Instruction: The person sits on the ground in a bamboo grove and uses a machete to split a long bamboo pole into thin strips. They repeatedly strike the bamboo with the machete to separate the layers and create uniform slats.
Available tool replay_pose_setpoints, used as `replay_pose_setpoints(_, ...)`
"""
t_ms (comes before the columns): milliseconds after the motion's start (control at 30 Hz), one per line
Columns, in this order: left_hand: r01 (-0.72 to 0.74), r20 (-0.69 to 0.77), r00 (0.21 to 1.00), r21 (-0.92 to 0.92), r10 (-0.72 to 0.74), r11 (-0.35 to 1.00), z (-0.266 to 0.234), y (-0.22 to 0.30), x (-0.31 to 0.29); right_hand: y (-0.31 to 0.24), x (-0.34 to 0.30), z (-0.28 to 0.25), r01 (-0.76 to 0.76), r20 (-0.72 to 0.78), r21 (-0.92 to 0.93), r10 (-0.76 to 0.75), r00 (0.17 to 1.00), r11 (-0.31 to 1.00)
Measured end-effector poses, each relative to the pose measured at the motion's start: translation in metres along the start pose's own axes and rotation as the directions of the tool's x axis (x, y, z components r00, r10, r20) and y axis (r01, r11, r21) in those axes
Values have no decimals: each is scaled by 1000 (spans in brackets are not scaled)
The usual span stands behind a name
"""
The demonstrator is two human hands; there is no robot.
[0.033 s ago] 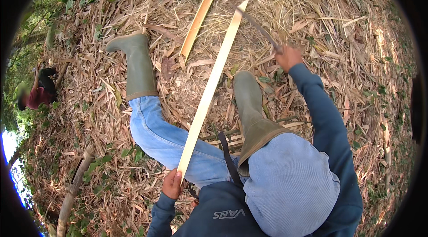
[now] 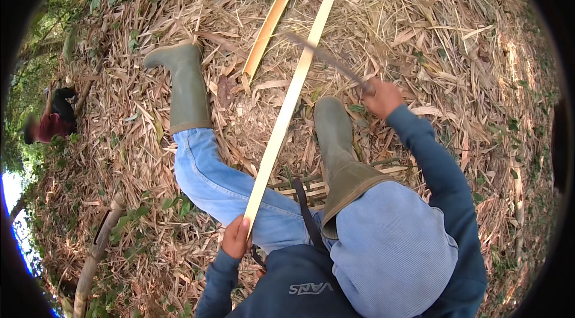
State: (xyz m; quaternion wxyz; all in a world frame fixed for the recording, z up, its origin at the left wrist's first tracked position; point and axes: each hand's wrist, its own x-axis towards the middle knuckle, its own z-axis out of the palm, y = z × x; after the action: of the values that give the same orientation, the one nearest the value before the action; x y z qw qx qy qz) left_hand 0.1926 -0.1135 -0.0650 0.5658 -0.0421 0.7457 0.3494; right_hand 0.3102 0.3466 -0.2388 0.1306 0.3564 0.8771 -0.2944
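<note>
A long pale split bamboo strip [image 2: 284,117] slants up and away from my lap, crossing over my left thigh. My left hand [image 2: 236,238] pinches its near end between thumb and fingers. In my right hand [image 2: 383,99] is a machete [image 2: 339,66], a long narrow dark blade slightly smeared by motion. The blade lies across the strip's far part, its tip reaching past the strip's left side; whether it touches the wood I cannot tell. Its handle is mostly hidden in my fist. Beyond the strip, a curved bamboo half [image 2: 268,29] rests hollow side up on the ground.
Dry leaves [image 2: 431,36] cover the ground. My boots [image 2: 188,87] flank the strip on both sides. Thin bamboo slats [image 2: 311,189] lie beneath my legs, beside a dark strap [image 2: 305,210]. A log [image 2: 99,252] lies at lower left. Another person [image 2: 54,126] is farther off at left.
My right hand has come slightly nearer and left, bringing the blade from the strip's far tip to lower along it. My left hand and the strip have shifted a little up and right.
</note>
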Motion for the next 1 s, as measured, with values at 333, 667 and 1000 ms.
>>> replay_pose_setpoints(333, 165, 251, 965, -340, -79, 926, 19, 8, 33, 3, -17, -1, 120, 31, -103, -117, 993, 987)
replay_pose_setpoints(667, 214, 268, 956, -353, -121, 911, -2, -11, 3, 25, 34, -12, 37, 23, -134, -34, 999, 990)
replay_pose_setpoints(1000, 120, 117, 988, -159, -102, 980, -7, -3, -1, 9, 40, -4, -51, 12, -63, 52, 999, 997)
